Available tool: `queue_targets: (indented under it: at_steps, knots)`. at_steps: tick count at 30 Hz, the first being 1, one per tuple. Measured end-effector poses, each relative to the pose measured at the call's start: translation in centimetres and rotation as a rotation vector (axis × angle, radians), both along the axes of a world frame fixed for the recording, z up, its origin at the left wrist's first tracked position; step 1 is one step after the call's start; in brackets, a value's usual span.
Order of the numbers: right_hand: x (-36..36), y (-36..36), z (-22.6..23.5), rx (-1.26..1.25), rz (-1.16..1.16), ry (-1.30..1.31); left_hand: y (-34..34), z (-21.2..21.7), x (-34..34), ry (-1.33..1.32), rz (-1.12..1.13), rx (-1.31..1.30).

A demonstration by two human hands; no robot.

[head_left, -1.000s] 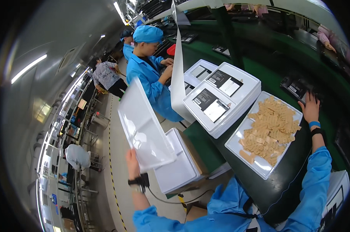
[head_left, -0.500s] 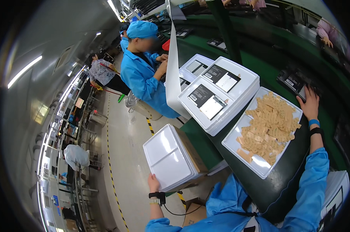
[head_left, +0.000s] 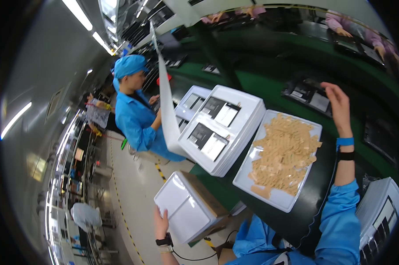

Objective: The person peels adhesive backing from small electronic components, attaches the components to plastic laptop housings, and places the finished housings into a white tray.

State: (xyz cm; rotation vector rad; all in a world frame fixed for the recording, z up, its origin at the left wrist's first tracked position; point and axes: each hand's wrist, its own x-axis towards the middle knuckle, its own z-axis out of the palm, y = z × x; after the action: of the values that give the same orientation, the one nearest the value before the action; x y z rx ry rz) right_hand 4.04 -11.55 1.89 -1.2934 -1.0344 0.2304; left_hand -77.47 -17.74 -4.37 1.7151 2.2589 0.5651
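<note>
Left hand (head_left: 161, 222) gripping white tray (head_left: 185, 212) — now being lowered onto box stack; right hand (head_left: 335, 98) open, being raised over bench (head_left: 252, 88).

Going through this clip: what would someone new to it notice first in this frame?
Probably the white tray heaped with small tan pieces in the middle of the dark green bench, beside a stack of white two-pocket trays holding dark flat parts. Next, the left hand resting on an empty white tray atop a cardboard box low at the left, and the right hand stretched far across the bench. A co-worker in blue coat and cap sits at the left.
</note>
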Motion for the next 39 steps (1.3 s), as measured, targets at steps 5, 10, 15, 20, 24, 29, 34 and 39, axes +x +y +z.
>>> queue_targets:
  at_steps: [5,10,15,20,24,29,34,39]
  knots:
    - [-1.8,-2.0,1.1,-0.025,0.168,0.092,11.8,16.7,25.6,-0.06,-0.823,0.187]
    - [-1.5,-3.4,2.8,0.018,0.216,0.187,28.7,15.3,37.8,0.277,-1.258,0.228]
    - [-2.0,-3.3,3.0,0.068,0.188,0.208,39.6,12.2,40.3,0.46,-1.372,-0.02]
    - [-2.0,-3.3,2.1,0.101,0.212,0.264,38.2,13.0,43.5,0.514,-1.33,-0.007]
    - [-2.6,-2.6,1.8,0.02,0.255,0.254,36.9,13.8,43.5,0.274,-1.22,-0.027]
    - [-3.4,-2.5,2.9,-0.041,0.297,0.25,30.7,15.6,46.0,0.145,-1.237,0.405]
    - [-6.3,-3.3,6.0,0.149,0.478,0.451,18.5,14.8,54.5,-0.953,-1.217,0.171]
    - [-5.8,-4.1,6.5,0.23,0.281,0.404,14.2,12.9,59.8,-1.071,-1.204,0.064]
